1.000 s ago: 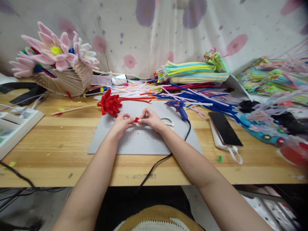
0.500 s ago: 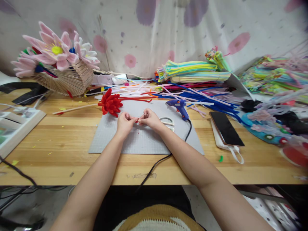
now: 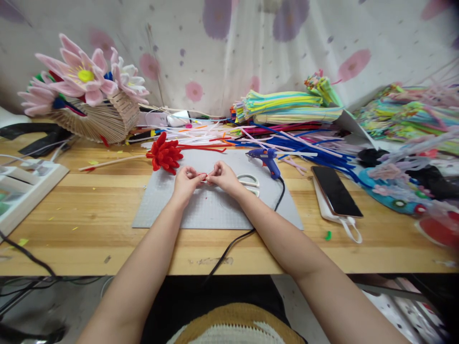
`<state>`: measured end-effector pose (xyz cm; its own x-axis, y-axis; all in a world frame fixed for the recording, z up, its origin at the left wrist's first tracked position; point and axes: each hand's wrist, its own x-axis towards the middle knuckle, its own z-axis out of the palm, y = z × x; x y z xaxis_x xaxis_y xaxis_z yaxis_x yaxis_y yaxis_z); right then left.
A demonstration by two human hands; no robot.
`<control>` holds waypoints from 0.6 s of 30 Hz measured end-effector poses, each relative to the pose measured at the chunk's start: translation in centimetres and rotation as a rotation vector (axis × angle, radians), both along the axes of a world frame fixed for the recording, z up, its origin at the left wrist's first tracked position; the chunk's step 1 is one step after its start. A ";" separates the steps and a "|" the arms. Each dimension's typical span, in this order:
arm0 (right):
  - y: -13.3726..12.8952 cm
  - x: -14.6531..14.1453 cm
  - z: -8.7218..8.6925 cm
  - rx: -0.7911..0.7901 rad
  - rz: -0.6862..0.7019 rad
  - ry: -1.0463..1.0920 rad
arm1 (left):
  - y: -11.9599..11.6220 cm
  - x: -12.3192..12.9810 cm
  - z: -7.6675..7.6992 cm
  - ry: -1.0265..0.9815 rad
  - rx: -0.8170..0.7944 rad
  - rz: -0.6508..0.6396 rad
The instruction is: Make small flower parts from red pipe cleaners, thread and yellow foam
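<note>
Two bare hands meet over the grey mat (image 3: 215, 215): left hand (image 3: 187, 183) and right hand (image 3: 223, 178), fingers of both pinched narrow on a small red piece (image 3: 203, 177), which sits between them, mostly covered, exact shape can't tell. Red fuzzy flower (image 3: 165, 153) just beyond left hand, pale stick (image 3: 114, 163) running left from it. Scissors (image 3: 256, 180) on mat beside right hand, only pale handles visible. Blue glue gun (image 3: 267, 161) at far right of mat, black cord (image 3: 229, 250) passing under right forearm (image 3: 279, 234) to near edge of wooden surface (image 3: 107, 215). Phone (image 3: 337, 191) right of mat, lying on something white, partly covered
</note>
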<state>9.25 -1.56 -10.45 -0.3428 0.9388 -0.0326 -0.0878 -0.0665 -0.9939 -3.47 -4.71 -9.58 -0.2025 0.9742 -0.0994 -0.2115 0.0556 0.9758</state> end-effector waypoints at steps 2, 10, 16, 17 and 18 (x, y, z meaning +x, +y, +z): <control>-0.1 -0.1 -0.1 0.000 -0.012 -0.010 | 0.1 0.2 -0.3 0.004 0.044 0.019; 0.0 0.0 -0.1 -0.013 -0.026 0.015 | -0.1 0.3 0.0 -0.012 0.016 0.019; 0.1 0.0 0.1 0.026 -0.055 -0.089 | -0.1 0.3 0.0 -0.008 0.030 0.057; 0.2 0.3 0.4 0.049 -0.028 -0.117 | 0.0 0.3 0.0 -0.010 0.040 0.081; 0.3 0.7 0.8 0.076 0.001 -0.141 | 0.0 0.1 -0.1 -0.022 0.050 0.107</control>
<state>9.94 -1.22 -9.65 -0.3408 0.9401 -0.0093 0.0531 0.0094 -0.9985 -3.32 -4.67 -9.65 -0.3035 0.9512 -0.0565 -0.2349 -0.0172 0.9719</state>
